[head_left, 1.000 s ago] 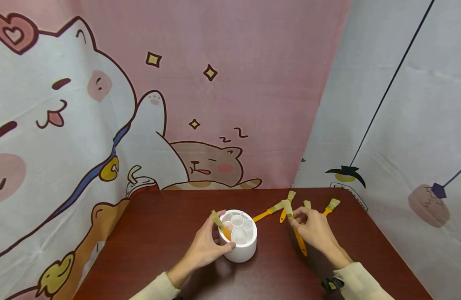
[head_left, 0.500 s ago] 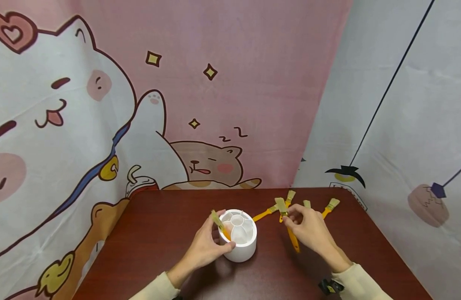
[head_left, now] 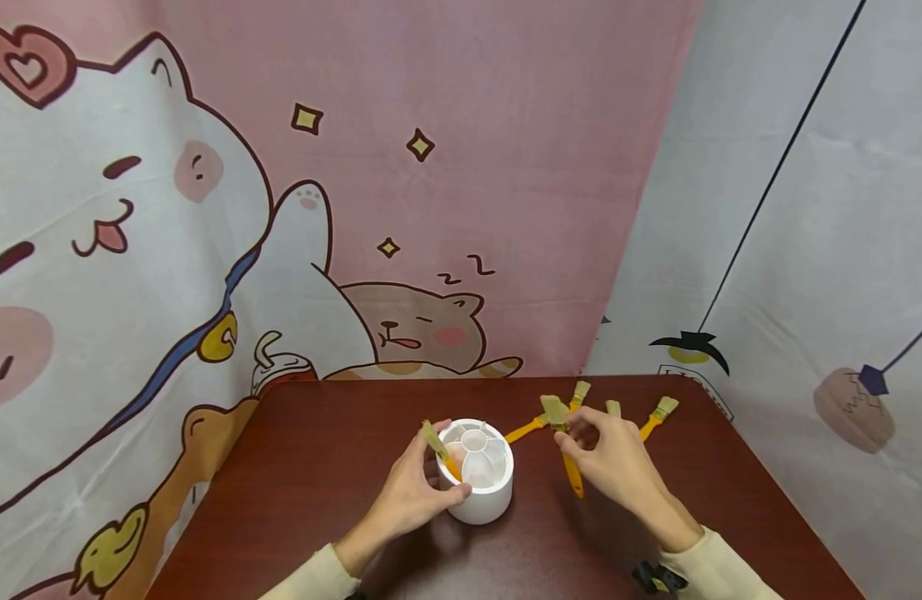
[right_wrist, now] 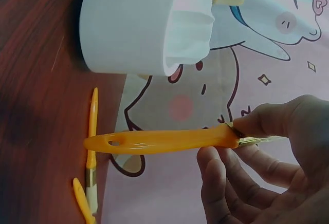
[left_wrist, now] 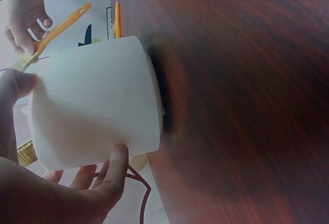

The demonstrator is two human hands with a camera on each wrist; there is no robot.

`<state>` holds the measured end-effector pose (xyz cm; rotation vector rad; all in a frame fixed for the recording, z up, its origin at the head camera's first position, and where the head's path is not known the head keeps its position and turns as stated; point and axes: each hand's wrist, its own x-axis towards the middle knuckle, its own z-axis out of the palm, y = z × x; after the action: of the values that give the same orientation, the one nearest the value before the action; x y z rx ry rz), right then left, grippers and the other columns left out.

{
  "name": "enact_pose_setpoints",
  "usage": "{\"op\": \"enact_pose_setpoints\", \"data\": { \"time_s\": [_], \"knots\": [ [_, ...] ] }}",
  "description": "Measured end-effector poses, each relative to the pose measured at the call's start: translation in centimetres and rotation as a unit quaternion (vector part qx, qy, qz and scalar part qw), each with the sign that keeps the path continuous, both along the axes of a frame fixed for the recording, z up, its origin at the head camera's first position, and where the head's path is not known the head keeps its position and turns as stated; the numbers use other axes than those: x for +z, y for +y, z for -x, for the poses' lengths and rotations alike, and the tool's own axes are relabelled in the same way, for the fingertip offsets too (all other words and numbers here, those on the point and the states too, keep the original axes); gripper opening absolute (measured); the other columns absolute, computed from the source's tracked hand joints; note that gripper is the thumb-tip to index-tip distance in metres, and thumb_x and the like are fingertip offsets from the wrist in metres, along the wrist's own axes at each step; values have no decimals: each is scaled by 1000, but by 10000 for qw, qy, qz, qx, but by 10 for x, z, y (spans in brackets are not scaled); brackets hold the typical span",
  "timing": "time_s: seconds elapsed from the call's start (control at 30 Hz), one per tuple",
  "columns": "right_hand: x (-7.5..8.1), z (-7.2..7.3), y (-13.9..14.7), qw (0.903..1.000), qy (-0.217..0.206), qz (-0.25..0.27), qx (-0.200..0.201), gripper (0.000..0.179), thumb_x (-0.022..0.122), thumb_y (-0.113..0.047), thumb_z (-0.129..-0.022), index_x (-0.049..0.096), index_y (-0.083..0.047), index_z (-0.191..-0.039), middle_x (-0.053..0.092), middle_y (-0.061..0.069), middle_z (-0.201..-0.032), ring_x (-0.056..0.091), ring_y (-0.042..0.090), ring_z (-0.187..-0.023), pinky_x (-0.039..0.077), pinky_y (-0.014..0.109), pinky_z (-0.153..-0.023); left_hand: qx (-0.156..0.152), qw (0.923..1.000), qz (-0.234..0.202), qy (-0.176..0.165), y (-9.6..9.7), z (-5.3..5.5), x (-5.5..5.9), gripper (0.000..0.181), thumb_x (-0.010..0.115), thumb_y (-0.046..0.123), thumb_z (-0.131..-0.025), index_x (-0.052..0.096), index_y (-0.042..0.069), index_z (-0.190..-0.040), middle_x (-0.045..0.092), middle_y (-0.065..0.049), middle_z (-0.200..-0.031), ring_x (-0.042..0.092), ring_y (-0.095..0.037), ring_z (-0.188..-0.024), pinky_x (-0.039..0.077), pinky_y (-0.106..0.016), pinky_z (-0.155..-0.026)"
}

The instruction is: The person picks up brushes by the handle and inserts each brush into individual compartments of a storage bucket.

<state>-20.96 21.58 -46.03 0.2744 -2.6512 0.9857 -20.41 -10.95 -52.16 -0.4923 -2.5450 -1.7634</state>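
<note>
A white round holder with petal-shaped compartments stands on the table, and my left hand grips its left side, thumb near the rim. One paintbrush stands in a left compartment, bristles up and leaning outward. To the right of the holder, my right hand pinches a second paintbrush near its metal collar. Its pale bristles point up and its orange handle hangs down over the table. In the left wrist view the holder's white wall hides most of what lies behind it.
Several more paintbrushes lie on the dark red wooden table behind and beside my right hand, among them a brush at the far right and a brush just behind the holder. A cartoon-printed cloth hangs behind the table.
My right hand has moved left toward the holder, carrying its paintbrush, whose handle now hangs more upright. My left hand and the holder have stayed in place.
</note>
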Motion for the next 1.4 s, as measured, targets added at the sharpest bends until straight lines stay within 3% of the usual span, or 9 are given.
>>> {"op": "enact_pose_setpoints", "data": {
  "time_s": [0.6, 0.83, 1.4],
  "knots": [
    [16, -13, -15, 9983, 478, 319, 79, 19, 91, -27, -87, 75, -23, -96, 75, -11, -82, 70, 6, -69, 57, 23, -63, 29, 10000, -9, -19, 0, 0, 1, 99, 97, 26, -77, 43, 27, -160, 65, -9, -140, 73, -23, -117, 64, -41, -92],
    [25, -21, -20, 9967, 588, 491, 274, 22, 93, -24, -85, 75, -24, -97, 76, -13, -86, 70, 0, -71, 60, 23, -66, 11, 10000, -46, 7, 0, 0, 1, 99, 97, 25, -77, 44, 27, -160, 65, -10, -140, 73, -24, -116, 64, -41, -91],
    [41, -33, -37, 9910, 810, 811, 689, 21, 91, -21, -88, 74, -31, -96, 76, -17, -86, 72, 0, -70, 61, 24, -65, -11, 10000, -50, -52, -1, 2, 1, 99, 97, 26, -77, 44, 27, -160, 66, -10, -138, 74, -23, -114, 64, -41, -91]
  ]
}}
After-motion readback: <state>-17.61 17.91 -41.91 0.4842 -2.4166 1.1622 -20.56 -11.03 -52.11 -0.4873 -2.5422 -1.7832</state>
